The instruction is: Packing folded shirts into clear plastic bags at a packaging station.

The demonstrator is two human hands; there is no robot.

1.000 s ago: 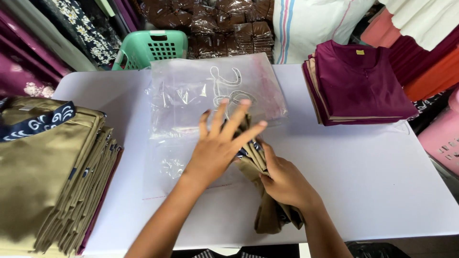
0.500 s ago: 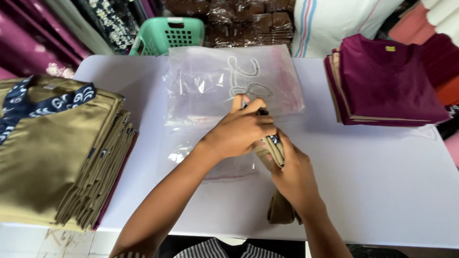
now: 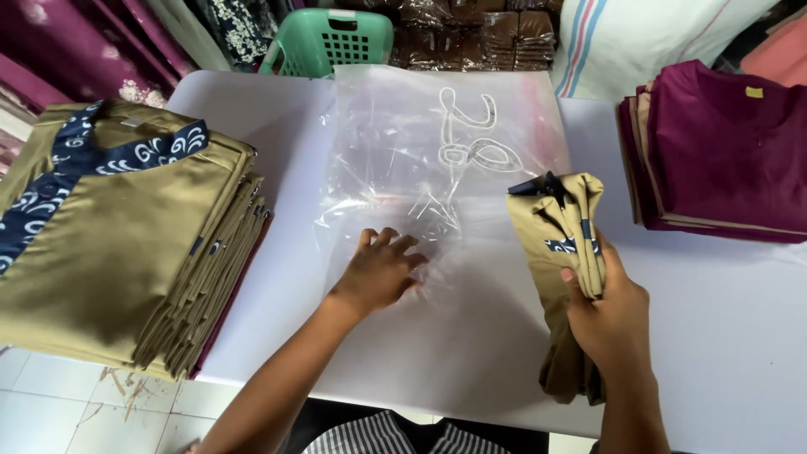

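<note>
Left hand [image 3: 378, 269] flat, released, on crinkly plastic bag [image 3: 437, 160] — right hand [image 3: 609, 315] grasping folded khaki garment [image 3: 559, 244].

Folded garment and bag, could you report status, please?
Right hand grips folded khaki garment. Left hand flat on clear plastic bag. Nothing in between.

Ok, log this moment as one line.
left hand: flat on clear plastic bag | right hand: gripping folded khaki garment | table: khaki stack left, maroon stack right

Both forearms bare, no sleeves, no rings on left hand [image 3: 380, 271] or right hand [image 3: 609, 315]; striped garment at waist.
</note>
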